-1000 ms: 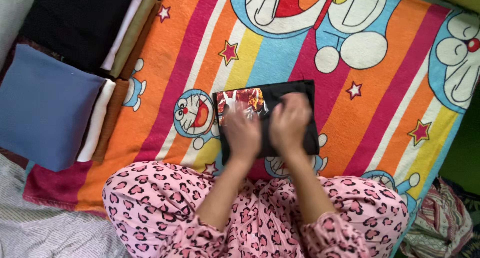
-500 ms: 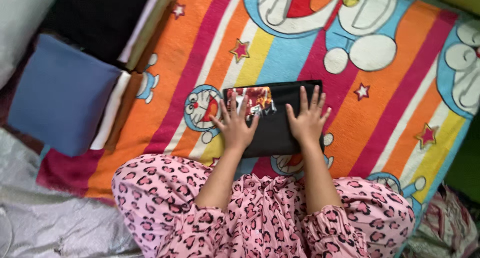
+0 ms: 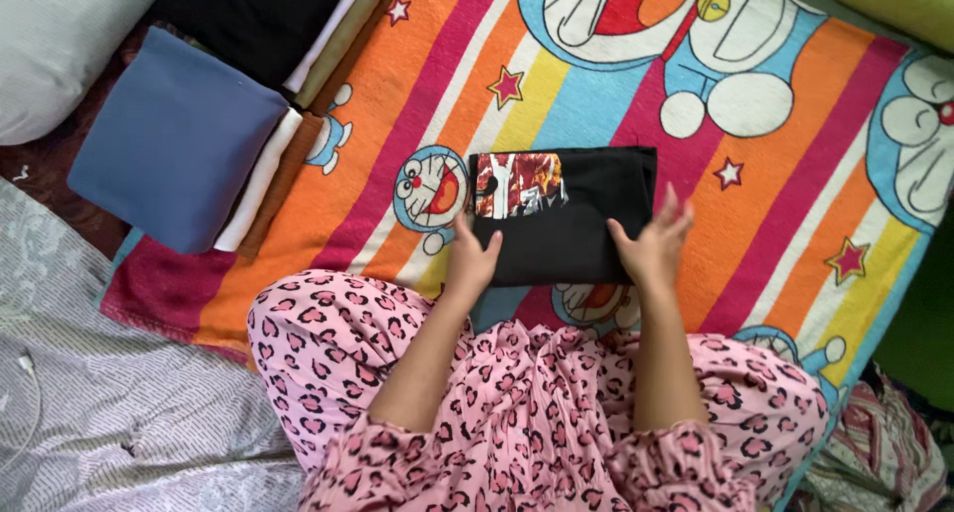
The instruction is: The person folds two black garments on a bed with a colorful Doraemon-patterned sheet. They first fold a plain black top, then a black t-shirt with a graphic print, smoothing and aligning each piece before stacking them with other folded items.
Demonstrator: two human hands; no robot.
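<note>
**Folded black shirt held at both sides on a striped blanket**

Seen from above: a folded black shirt (image 3: pixel 571 219) with a red-and-white print at its top left corner, lying flat near the middle of a bright cartoon blanket (image 3: pixel 795 184), just beyond knees in pink patterned pyjamas (image 3: pixel 517 413). Left hand (image 3: pixel 469 258) at the shirt's left edge, fingers curled against the fabric. Right hand (image 3: pixel 656 244) at the right edge, fingers spread and loosely bent, touching or just off the cloth. Hands apart, one to each side; neither clearly clamped on the shirt.

To handle well, as a judgement: slide fingers under both side edges evenly, keep the bundle level and the folds squeezed together so the layers do not slip or fan open.

At the blanket's top left corner, a stack (image 3: pixel 189 139) of folded clothes, blue on top with white and brown edges under it; behind it a black pile (image 3: pixel 253 15).

Hard to make out: whether any fingertips are tucked under the shirt, how many layers it has, and what the print shows. The black pile is cut off by the frame's top, the blanket by the top and right. Patterned cloth at the lower right corner only partly visible.
</note>
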